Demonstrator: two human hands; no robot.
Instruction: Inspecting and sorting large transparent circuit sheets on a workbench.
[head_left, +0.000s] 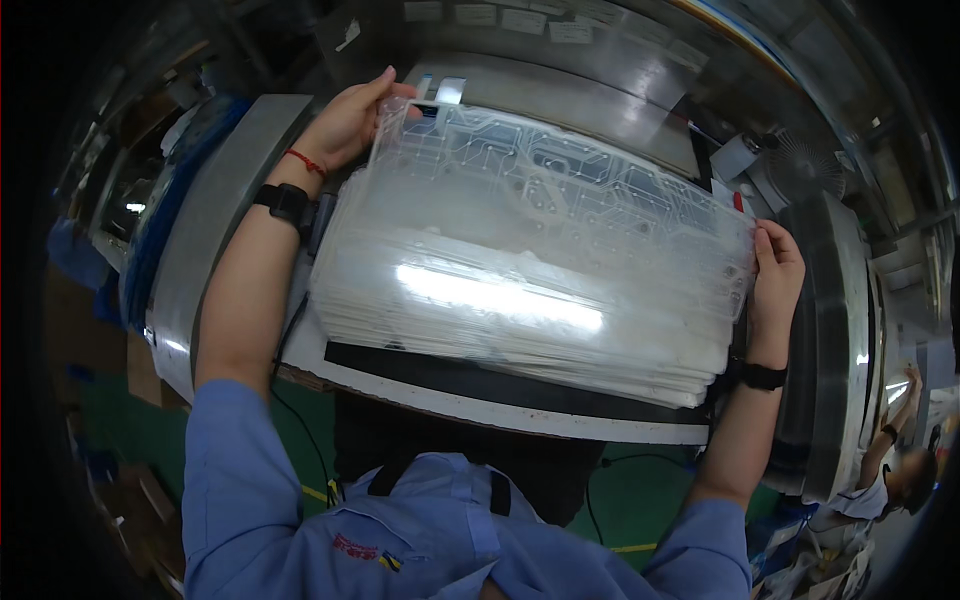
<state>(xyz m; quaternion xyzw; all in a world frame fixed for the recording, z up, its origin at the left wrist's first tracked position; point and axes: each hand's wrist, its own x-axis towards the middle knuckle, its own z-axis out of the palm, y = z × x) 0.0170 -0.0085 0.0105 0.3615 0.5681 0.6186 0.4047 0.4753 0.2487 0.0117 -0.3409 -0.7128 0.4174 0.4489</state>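
A clear, flexible plastic sheet printed with fine circuit lines [610, 185] is stretched between my two hands, its far edge raised over a stack of similar clear sheets [400, 310]. My left hand [345, 125] pinches the sheet's far left corner, near a short ribbon tail [451, 91]. At the right edge, my right hand [778, 275] grips the sheet between thumb and fingers. A bright glare lies across the middle, and I cannot tell where the held sheet ends and the stack starts.
A black mat [500, 384] lies under the stack on a white-edged table [520, 416]. Behind stands a metal plate [560, 88]. Metal panels [220, 220] flank the left, dark stacked trays [815, 350] the right. A small fan [808, 165] stands far right; another person [880, 485] is beyond.
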